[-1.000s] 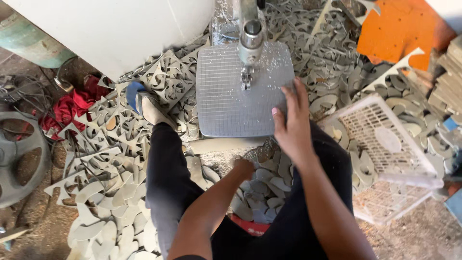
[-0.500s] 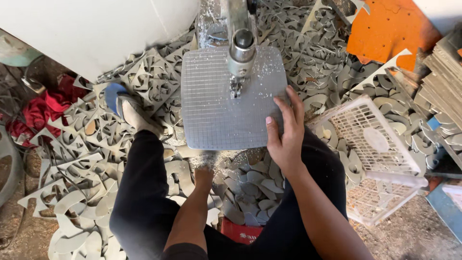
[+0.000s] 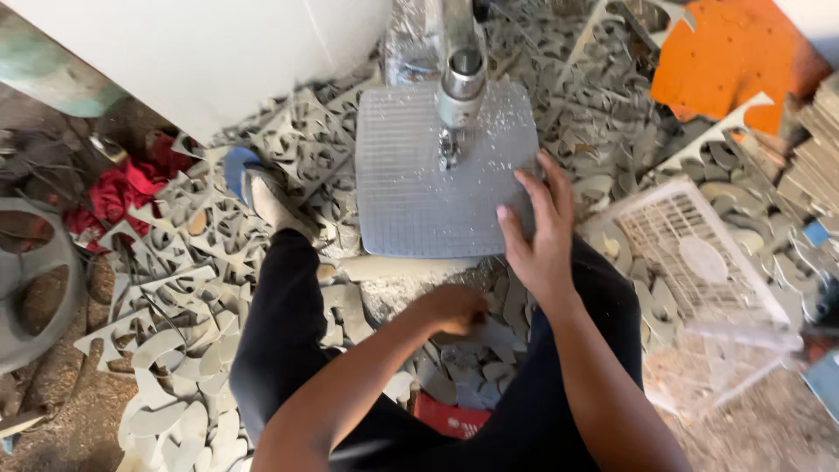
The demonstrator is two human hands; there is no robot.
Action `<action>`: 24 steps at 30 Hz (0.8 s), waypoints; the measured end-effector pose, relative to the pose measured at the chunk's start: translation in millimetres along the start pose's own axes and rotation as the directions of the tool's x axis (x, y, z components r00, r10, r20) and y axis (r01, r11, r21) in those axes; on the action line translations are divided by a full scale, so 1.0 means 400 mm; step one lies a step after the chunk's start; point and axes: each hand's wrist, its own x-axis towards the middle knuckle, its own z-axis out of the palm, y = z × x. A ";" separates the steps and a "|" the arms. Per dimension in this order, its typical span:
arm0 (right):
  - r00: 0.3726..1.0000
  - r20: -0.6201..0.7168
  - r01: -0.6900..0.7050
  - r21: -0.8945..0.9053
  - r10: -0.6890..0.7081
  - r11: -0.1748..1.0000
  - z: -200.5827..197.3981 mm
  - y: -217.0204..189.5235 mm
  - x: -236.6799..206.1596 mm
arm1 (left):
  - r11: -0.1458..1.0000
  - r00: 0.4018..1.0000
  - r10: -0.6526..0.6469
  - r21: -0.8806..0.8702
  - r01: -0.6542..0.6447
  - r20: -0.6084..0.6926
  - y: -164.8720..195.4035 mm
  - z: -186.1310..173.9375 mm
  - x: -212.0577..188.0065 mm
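Note:
I sit before a small square metal work table [image 3: 411, 201] with a gridded top; a vertical cutting head [image 3: 461, 87] comes down onto its far middle. My right hand [image 3: 537, 227] lies flat with fingers spread on the table's right front corner and holds nothing. My left hand [image 3: 450, 310] reaches down below the table's front edge into a heap of grey cut pieces [image 3: 476, 367] between my knees; its fingers are curled among them, and whether it grips one is hidden.
Grey offcut scraps [image 3: 175, 288] cover the floor all around. A white plastic basket [image 3: 699, 280] stands at my right. Orange sheet [image 3: 734, 61] at far right, red cloth [image 3: 122, 188] at left, a white panel [image 3: 192, 52] behind. My left foot in a sandal [image 3: 262, 197] rests beside the table.
The view has shifted and drawn closer. My left hand has stayed low in the heap of pieces. My right hand remains on the table's right front part.

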 end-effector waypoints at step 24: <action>0.987 0.008 0.155 0.163 -0.159 0.974 -0.084 -0.006 0.001 | 0.982 0.371 0.055 -0.017 -0.189 -0.927 -0.006 -0.265 -0.271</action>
